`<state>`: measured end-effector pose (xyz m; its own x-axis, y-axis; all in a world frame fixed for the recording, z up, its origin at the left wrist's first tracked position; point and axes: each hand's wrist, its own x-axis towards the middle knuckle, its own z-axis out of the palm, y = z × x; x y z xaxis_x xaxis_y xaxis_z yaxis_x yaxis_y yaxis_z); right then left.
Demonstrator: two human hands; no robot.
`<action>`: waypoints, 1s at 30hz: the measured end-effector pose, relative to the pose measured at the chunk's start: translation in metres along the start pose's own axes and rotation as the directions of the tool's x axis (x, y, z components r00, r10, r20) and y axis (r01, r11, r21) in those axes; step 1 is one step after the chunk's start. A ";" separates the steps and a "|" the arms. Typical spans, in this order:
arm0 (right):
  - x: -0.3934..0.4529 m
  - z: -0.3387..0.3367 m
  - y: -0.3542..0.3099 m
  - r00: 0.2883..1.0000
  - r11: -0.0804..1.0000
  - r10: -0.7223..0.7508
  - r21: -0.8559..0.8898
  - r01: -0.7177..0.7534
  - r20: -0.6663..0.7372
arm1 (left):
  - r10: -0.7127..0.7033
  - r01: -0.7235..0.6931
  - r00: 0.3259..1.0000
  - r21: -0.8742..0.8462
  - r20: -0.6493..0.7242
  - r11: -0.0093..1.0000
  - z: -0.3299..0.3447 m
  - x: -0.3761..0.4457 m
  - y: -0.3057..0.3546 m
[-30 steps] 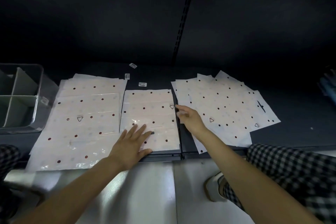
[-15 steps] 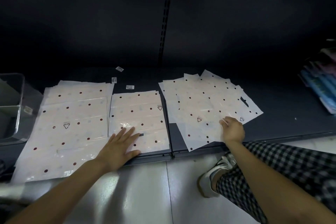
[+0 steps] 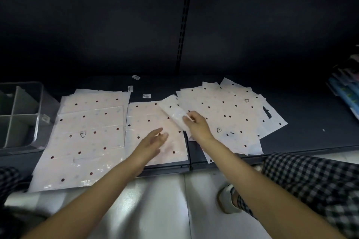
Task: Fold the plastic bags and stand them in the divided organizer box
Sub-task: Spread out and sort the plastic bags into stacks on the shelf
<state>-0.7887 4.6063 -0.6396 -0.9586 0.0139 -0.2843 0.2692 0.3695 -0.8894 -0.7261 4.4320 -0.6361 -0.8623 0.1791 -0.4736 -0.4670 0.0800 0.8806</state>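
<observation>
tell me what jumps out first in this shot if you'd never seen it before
The pale dotted plastic bags stand out against the dark shelf: a big stack on the left, a smaller one in the middle, and a loose fan on the right. The right hand pinches one bag lifted over the middle stack, while the left hand hovers open beside it. At far left sits the clear divided box.

Both bare forearms reach forward from the bottom edge, converging toward the middle. The left hand is flat — fingers straight, close together, palm down, somewhat blurred. The right hand sits just beyond it, its grip a pinch — curled fingers closed on thin plastic.
</observation>
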 end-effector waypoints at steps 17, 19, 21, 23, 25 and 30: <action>-0.022 0.007 0.041 0.973 0.952 -0.216 -0.206 0.228 0.079 | -0.035 0.047 0.914 0.021 -0.405 0.999 -0.039 0.014 -0.039; -0.010 -0.010 0.050 0.985 0.950 -0.159 -0.281 0.134 -0.068 | -0.073 0.072 0.917 -0.017 -0.392 0.997 -0.036 0.018 -0.041; 0.000 -0.036 0.065 0.980 0.887 -0.104 -0.462 0.014 -0.169 | -0.059 0.042 0.920 -0.050 -0.386 0.998 -0.032 0.022 -0.040; 0.005 -0.067 0.081 0.965 0.806 -0.033 -0.577 -0.129 -0.262 | 0.000 -0.016 0.910 -0.034 -0.414 0.999 -0.030 0.026 -0.036; 0.005 -0.093 0.096 0.959 0.700 0.023 -0.681 -0.217 -0.281 | 0.056 -0.038 0.894 0.051 -0.445 0.998 -0.032 0.029 -0.033; 0.004 -0.105 0.109 0.926 0.784 -0.003 -0.576 -0.232 -0.377 | 0.115 -0.047 0.924 0.192 -0.364 0.980 -0.035 0.025 -0.039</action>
<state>-0.7731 4.7440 -0.7006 -0.9235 0.3624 -0.1259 0.3803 0.8215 -0.4248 -0.7364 4.3990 -0.6830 -0.9220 -0.1826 -0.3415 -0.3800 0.2579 0.8883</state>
